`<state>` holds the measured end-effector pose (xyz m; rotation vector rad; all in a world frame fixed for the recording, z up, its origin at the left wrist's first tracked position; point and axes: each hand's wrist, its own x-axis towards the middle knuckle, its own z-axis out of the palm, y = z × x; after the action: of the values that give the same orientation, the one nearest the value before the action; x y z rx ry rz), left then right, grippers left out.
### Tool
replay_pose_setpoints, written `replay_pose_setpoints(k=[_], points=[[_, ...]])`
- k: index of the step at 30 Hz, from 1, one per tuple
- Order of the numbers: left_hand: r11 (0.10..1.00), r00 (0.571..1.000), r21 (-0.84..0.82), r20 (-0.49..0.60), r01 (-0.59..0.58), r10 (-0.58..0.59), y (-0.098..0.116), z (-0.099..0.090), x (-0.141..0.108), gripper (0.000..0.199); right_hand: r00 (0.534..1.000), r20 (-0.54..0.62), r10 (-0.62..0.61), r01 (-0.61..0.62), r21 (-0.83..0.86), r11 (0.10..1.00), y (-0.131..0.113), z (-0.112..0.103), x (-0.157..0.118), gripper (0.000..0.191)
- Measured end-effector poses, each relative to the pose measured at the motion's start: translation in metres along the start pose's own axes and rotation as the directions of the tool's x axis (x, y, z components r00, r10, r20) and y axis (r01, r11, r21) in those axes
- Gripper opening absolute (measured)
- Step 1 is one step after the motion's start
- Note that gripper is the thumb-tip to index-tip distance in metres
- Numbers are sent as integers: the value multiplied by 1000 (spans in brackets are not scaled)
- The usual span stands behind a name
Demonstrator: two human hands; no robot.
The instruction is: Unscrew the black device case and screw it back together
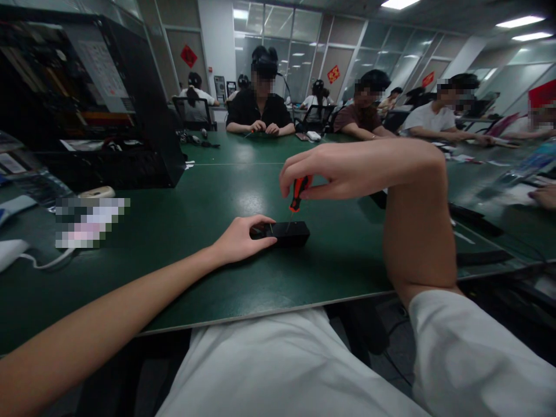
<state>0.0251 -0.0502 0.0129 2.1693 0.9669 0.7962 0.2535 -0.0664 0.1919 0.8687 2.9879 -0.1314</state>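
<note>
A small black rectangular box [296, 233] lies on the green tabletop [208, 289] before me. My left hand [243, 238] grips its left end between thumb and fingers. From above, my right hand [321, 171] is closed round the red and black handle of a screwdriver [297, 196]. The thin shaft points down, and its tip meets the top of the box. Whether the tip sits in a screw is too small to tell. Something dark at the box's left end is partly hidden by my left fingers.
An open black computer case [156, 110] stands at the left, near a clear plastic bottle [37, 179] and a white cable [52, 263]. Across the table a person in black [260, 110] works with their hands. Dark strips [482, 258] lie at the right.
</note>
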Motion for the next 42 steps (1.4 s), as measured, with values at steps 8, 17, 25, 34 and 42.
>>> replay_pose_setpoints(k=[8, 17, 25, 34, 42], points=[[1000, 1000, 7, -1, -3, 3, -1, 1, 0, 42, 999, -19, 31, -31, -31, 999, 2, 2, 3, 28], [1000, 1000, 6, 5, -2, 2, -1, 0, 0, 43, 996, -89, -18, 14, -47, 999, -1, 0, 2, 33], [1000, 1000, 8, 5, 6, -6, 0, 0, 0, 43, 994, -111, 26, -35, -81, 996, -7, -9, -4, 26], [987, 991, 131, 105, -92, 79, -2, -21, 0, 42, 991, -97, 95, -104, -95, 990, -5, -8, -5, 28], [962, 974, 179, 137, -206, 183, -3, -21, -1, 45, 994, -100, 42, -50, -82, 995, -9, -11, -8, 24]])
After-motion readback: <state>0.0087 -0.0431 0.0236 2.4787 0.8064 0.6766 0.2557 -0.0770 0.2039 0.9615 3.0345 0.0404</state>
